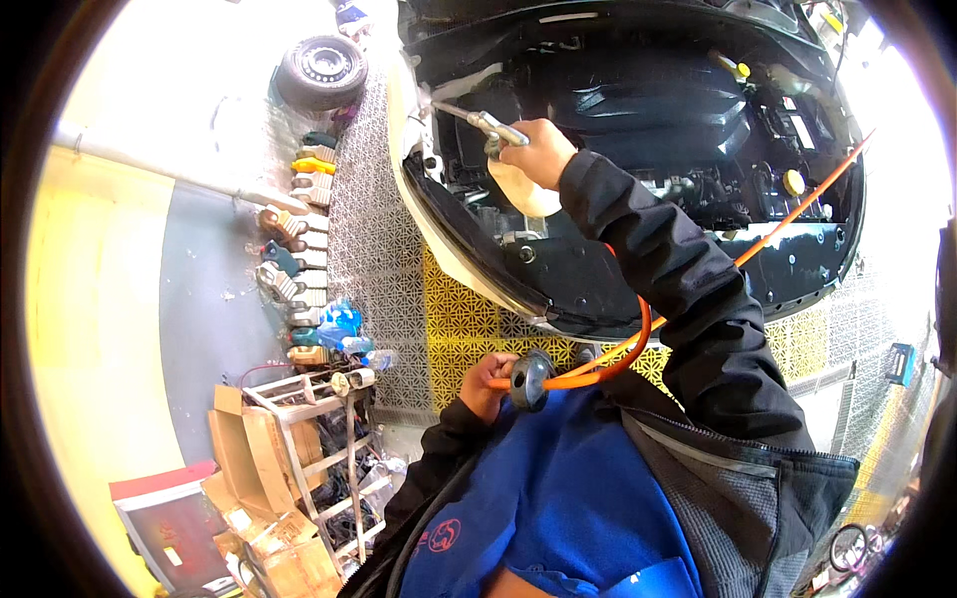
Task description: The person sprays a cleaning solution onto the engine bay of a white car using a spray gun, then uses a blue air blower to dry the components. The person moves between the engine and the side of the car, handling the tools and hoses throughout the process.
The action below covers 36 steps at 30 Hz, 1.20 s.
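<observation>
My right hand (543,154) is closed round the grip of a silver spray gun (483,122) over the car's open engine bay. The gun's thin nozzle points to the left edge of the bay, near the headlight side. Below it hangs a cream-coloured cup (520,189). In front of my body, my left hand (485,386) grips an orange air hose (598,377). A dark, round, ring-like piece (531,381) sits at the hose beside my fingers and partly hides them. From there the hose bends up behind my right sleeve, and an orange length reaches toward the far right.
The black engine cover (648,115) fills the middle of the bay. Along the left wall lie a wheel (324,70) and a row of shoe-like blocks (311,189). A metal rack (329,458) and cardboard boxes (254,458) stand at lower left. Yellow grid flooring (454,339) runs before the bumper.
</observation>
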Each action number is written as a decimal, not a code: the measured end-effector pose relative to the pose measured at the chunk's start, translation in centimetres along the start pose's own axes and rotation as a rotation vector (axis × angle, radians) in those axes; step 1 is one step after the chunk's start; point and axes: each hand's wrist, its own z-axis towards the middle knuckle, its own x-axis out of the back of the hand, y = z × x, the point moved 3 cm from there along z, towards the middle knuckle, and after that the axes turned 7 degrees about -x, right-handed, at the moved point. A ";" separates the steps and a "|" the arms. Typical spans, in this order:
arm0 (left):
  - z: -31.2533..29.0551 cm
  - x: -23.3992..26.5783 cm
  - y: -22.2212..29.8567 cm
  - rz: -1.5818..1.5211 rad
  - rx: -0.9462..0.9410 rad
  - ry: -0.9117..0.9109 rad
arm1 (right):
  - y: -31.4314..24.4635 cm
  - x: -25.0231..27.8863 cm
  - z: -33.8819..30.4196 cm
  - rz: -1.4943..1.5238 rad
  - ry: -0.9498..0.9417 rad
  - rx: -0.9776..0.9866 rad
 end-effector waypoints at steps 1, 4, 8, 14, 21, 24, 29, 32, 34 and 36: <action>0.1 0.0 0.3 0.007 0.000 0.005 | -0.3 -0.2 -0.1 -0.001 -0.021 -0.013; 0.2 0.5 0.1 0.024 0.035 0.030 | -0.3 -0.8 0.5 0.018 0.068 -0.009; -0.5 1.2 0.5 0.005 0.050 0.039 | -0.2 -1.3 1.5 0.012 0.049 -0.013; -1.0 1.7 0.9 -0.072 0.049 0.065 | -0.4 -2.2 1.3 -0.102 0.065 -0.067; -1.2 1.7 1.6 0.046 -0.006 0.007 | -0.4 -3.1 0.8 -0.159 -0.074 -0.127; -1.3 2.1 0.8 0.032 0.074 0.031 | -0.3 -2.9 0.5 -0.139 0.100 -0.038; -0.9 2.4 0.1 -0.031 0.098 0.005 | -0.2 -3.1 0.4 -0.174 0.127 -0.043; -1.4 3.2 0.0 -0.076 0.052 0.003 | -0.8 -3.5 0.0 -0.418 0.139 -0.139; -1.6 3.7 0.4 -0.099 -0.003 0.011 | -1.2 -3.1 -0.5 -0.519 0.301 -0.091; -2.0 3.5 1.4 -0.228 0.004 0.008 | -1.9 -2.7 -1.3 -0.627 0.265 0.040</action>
